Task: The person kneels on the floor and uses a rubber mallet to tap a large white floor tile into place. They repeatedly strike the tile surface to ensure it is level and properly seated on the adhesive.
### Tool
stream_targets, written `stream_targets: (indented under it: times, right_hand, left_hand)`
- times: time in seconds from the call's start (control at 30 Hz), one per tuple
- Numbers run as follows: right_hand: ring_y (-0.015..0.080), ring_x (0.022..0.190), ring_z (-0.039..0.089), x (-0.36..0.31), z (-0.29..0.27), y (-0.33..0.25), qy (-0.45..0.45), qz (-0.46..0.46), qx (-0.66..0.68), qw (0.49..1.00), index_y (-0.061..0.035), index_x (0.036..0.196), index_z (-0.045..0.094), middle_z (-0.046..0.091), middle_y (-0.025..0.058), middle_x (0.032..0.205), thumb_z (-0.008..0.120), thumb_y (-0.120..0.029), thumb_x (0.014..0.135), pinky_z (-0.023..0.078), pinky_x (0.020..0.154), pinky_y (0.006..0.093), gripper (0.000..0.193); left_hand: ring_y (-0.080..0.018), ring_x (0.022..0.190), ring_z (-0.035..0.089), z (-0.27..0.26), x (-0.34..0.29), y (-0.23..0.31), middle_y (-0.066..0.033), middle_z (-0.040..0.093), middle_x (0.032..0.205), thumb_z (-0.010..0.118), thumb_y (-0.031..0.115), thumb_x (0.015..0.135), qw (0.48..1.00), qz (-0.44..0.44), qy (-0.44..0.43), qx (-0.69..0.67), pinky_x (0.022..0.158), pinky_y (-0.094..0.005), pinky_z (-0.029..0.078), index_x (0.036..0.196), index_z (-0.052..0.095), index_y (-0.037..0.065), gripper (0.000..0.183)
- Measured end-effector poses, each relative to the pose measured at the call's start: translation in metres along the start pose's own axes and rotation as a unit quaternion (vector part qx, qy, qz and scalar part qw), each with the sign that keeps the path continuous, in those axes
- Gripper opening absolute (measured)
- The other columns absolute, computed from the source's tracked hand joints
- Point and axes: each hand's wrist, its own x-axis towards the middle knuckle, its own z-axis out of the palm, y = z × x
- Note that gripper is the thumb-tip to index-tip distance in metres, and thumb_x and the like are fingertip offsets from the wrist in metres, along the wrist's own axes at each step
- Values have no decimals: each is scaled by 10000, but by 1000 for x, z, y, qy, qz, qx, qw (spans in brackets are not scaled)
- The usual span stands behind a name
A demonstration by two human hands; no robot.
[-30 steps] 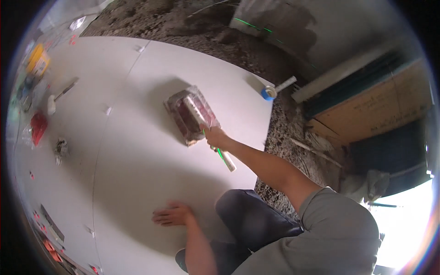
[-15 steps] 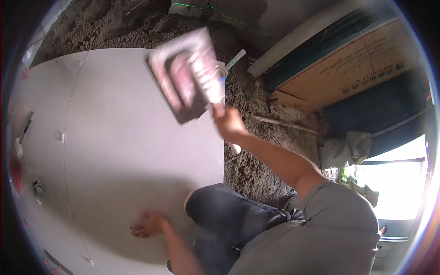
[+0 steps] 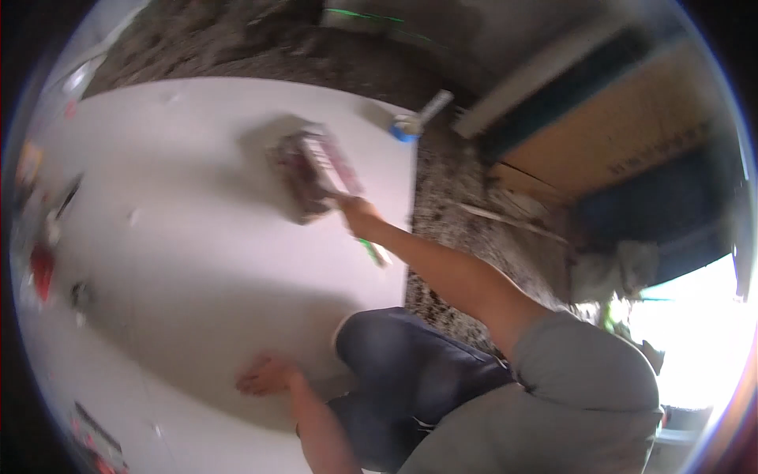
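My right hand (image 3: 359,215) grips one end of a blurred, block-like package (image 3: 312,170) with pinkish-red and white faces; its exact kind cannot be made out. The package is held low over a large pale board (image 3: 205,213), its shadow falling to the left. Whether it touches the board I cannot tell. A narrow pale strip (image 3: 377,253) with a green line on it lies just below my right wrist. My left hand (image 3: 267,376) rests flat on the board near my bent knee, fingers stretched out and holding nothing.
At the board's far right corner sits a blue-and-white round thing (image 3: 406,128) with a pale strip beside it. Small tools and a red item (image 3: 42,271) lie along the left. Rough dark ground (image 3: 454,261) borders the board; a printed wooden panel (image 3: 624,118) stands at right.
The package has come down toward the board in my right hand and tilted, now showing more of its edge. My left hand stays flat on the board. The whole view has shifted slightly.
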Motion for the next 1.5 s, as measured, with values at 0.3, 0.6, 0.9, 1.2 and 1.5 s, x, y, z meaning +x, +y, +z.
stream_targets:
  times: [0.3, 0.6, 0.9, 1.2, 1.5]
  right_hand:
    - [163, 404, 463, -50, 3, 34, 37, 29, 48, 998, -108, 965, 606, 452, 17, 529, 447, -620, 995, 393, 352, 349, 537]
    - [97, 401, 383, -46, -8, 27, 53, 1, 88, 995, -128, 742, 502, 397, -40, 518, 467, -625, 997, 297, 367, 309, 560]
    - [81, 674, 385, -22, -25, 15, 3, -138, 11, 990, -38, 853, 576, 450, -9, 708, 460, -446, 1063, 343, 565, 299, 473]
    - [348, 789, 625, -29, 19, -43, 24, -31, -71, 997, 25, 976, 640, 648, 267, 856, 500, -458, 1032, 485, 742, 460, 506]
    - [160, 489, 520, -29, 13, -94, -92, 257, 171, 947, -54, 850, 542, 523, 57, 604, 534, -402, 1025, 432, 467, 349, 390]
  left_hand:
    - [-507, 1492, 109, -41, 82, 29, -344, 158, 1591, 546, 526, 920, 973, 149, -31, -172, 1190, -616, 128, 1516, 168, -135, 967]
    - [-409, 1521, 100, 5, 311, 76, -291, 158, 1617, 536, 623, 906, 939, 289, -35, -184, 1237, -495, 105, 1517, 195, -131, 1028]
    - [-394, 1521, 117, 22, 352, 142, -280, 166, 1619, 438, 562, 968, 974, 197, -12, -110, 1236, -502, 98, 1517, 196, -130, 916]
    - [-383, 1531, 72, -33, 294, 326, -251, 132, 1637, 404, 548, 990, 895, 411, -105, -140, 1246, -471, 69, 1539, 191, -92, 871]
    - [-394, 1530, 79, -30, 305, 451, -276, 118, 1631, 404, 702, 929, 968, 213, -76, -107, 1235, -487, 91, 1539, 121, -114, 1058]
